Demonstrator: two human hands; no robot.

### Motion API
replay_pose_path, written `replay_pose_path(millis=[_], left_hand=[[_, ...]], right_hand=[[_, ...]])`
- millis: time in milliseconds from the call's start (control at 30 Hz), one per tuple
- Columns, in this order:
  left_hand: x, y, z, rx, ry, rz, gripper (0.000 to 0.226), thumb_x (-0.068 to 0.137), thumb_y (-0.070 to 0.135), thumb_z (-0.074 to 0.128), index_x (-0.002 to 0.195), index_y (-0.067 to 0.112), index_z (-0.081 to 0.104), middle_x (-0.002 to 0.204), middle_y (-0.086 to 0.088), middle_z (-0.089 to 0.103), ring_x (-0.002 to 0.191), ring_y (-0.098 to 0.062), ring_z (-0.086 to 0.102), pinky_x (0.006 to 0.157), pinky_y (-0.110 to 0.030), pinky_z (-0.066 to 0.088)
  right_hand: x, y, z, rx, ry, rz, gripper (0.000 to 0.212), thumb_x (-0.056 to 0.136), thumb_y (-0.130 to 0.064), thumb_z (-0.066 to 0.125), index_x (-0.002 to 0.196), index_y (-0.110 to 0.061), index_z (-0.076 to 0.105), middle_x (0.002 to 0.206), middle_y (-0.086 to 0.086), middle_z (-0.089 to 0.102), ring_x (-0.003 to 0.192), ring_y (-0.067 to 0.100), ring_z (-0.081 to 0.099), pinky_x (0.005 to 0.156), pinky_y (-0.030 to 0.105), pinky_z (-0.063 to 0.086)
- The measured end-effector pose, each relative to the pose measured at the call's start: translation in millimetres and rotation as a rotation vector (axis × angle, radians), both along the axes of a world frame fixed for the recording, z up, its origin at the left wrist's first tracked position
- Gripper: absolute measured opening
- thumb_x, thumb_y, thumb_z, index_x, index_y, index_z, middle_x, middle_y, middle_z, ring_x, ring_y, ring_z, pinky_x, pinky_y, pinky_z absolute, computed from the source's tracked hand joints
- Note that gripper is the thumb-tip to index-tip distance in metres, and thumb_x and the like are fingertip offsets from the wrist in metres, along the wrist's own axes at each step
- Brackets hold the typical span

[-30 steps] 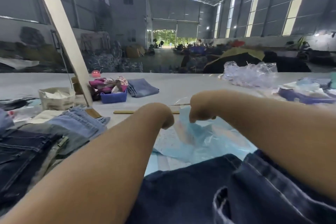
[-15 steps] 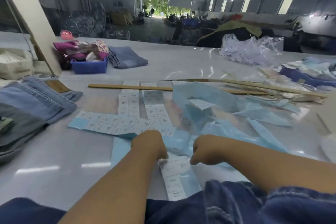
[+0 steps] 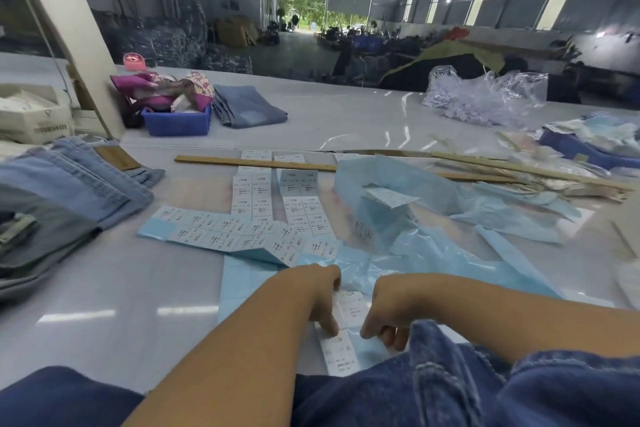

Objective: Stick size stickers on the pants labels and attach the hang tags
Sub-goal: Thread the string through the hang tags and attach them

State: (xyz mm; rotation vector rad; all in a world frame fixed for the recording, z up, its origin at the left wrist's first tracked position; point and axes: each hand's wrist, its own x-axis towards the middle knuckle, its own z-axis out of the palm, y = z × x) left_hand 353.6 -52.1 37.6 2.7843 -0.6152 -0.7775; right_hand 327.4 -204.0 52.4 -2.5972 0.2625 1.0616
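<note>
Change: both hands have come nearer to the body since half a second ago, and a sticker marked XL now shows between them.
Jeans pile [image 3: 69, 191]: light blue and grey folded pants, on the left of the table [image 3: 104, 305].
Box [image 3: 33, 118]: pale, behind the pile, next to a slanted post [image 3: 65, 28].
Bin [image 3: 178, 121]: blue, with pink cloth on top; folded jeans [image 3: 247, 106] lie just beside it.
Ruler [image 3: 252, 163]: wooden strip, lying across the far ends of the sticker sheets.
Sticker sheets [image 3: 242, 229]: white size stickers on blue backing, spread in the middle of the table.
Left hand [image 3: 311, 291]: fingers curled down, one fingertip presses on the sticker strip [image 3: 341, 350].
Sticker strip: it lies on the table between the two hands, its near end touching the dark pants [image 3: 433, 388].
Right hand [image 3: 388, 315]: fingers curled, tips at the edge of the strip; if they pinch it, I cannot tell.
Dark pants: at the near edge, under the right forearm.
Blue backing [image 3: 415, 218]: crumpled used paper, right of the sheets.
Plastic bag [image 3: 485, 97]: clear, at the far right.
</note>
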Motion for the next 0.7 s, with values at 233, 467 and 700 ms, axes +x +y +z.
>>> replay_pose_path(millis=[233, 467, 700], left_hand=[[3.3, -0.3, -3.6, -0.011, -0.016, 0.000, 0.065, 0.080, 0.035, 0.077, 0.133, 0.030, 0.041, 0.127, 0.002, 0.055, 0.106, -0.020, 0.055, 0.086, -0.033, 0.045], [7.5, 1.0, -7.7, -0.035, -0.008, 0.024, 0.067, 0.076, 0.036, 0.079, 0.131, 0.032, 0.043, 0.126, 0.003, 0.055, 0.108, -0.020, 0.055, 0.092, -0.036, 0.047], [11.4, 0.3, -8.9, -0.134, -0.134, 0.033, 0.030, 0.082, 0.031, 0.069, 0.109, 0.017, 0.065, 0.111, -0.001, 0.064, 0.097, -0.018, 0.060, 0.085, -0.034, 0.052]], right_hand=[[-4.4, 15.2, 11.1, 0.145, -0.010, -0.282, 0.073, 0.089, -0.017, 0.069, 0.148, -0.009, 0.027, 0.138, 0.022, 0.051, 0.074, 0.024, 0.066, 0.044, 0.026, 0.055], [-8.4, 17.6, 12.4, 0.270, 0.075, -0.382, 0.036, 0.093, -0.021, 0.063, 0.120, -0.003, 0.046, 0.067, 0.007, 0.061, 0.039, 0.013, 0.057, 0.040, 0.015, 0.045], [-4.3, 18.7, 1.5, 0.170, 0.046, -0.217, 0.014, 0.089, -0.012, 0.068, 0.077, -0.011, 0.061, 0.071, 0.000, 0.056, 0.058, 0.011, 0.049, 0.050, 0.020, 0.045]])
